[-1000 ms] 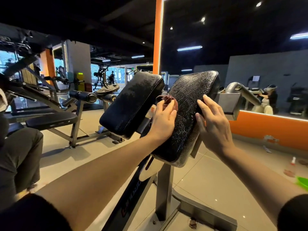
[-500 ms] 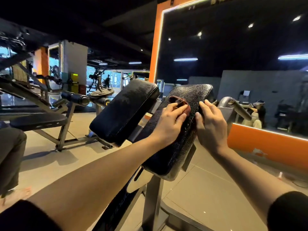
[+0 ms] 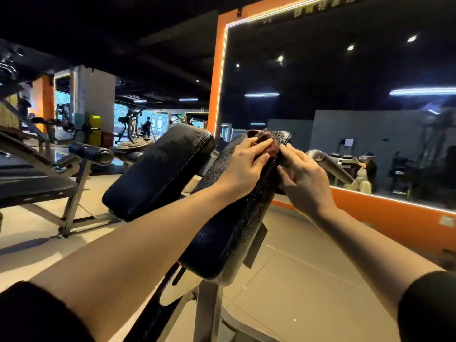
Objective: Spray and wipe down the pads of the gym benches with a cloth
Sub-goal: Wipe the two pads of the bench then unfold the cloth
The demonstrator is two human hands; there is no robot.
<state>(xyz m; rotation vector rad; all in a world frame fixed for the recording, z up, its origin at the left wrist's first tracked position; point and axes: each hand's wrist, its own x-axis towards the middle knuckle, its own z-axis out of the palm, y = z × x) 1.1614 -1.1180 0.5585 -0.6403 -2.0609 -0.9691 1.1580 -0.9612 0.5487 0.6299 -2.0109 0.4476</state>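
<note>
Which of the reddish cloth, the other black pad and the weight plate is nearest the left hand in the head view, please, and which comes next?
1. Reddish cloth: under the left hand, at the pad's top.
2. Other black pad: just to its left.
3. Weight plate: behind, farther left.

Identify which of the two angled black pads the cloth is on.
The right-hand pad: the left hand presses the reddish cloth against its top end. The left-hand pad stands untouched.
</note>
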